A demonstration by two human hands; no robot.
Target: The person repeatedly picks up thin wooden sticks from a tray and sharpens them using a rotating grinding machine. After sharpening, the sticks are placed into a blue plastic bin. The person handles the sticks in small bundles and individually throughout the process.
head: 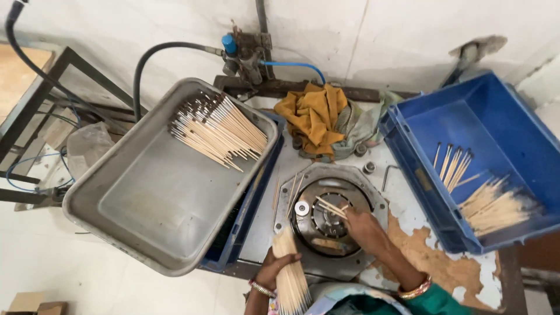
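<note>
Worn metal bench (paint flaked to brown patches) against stained pale wall. Left hand clamped round stick bundle at near edge. Right hand pinching few sticks over round machine plate. Grey tray left, blue crate right, both holding sticks; mustard cloth behind

A round machine plate sits at the middle of the table, just before the person. The right hand rests on it, touching a few sticks. The left hand holds a stick bundle at the plate's left. A tray with sticks lies left, a crate with sticks right, a cloth behind.
</note>
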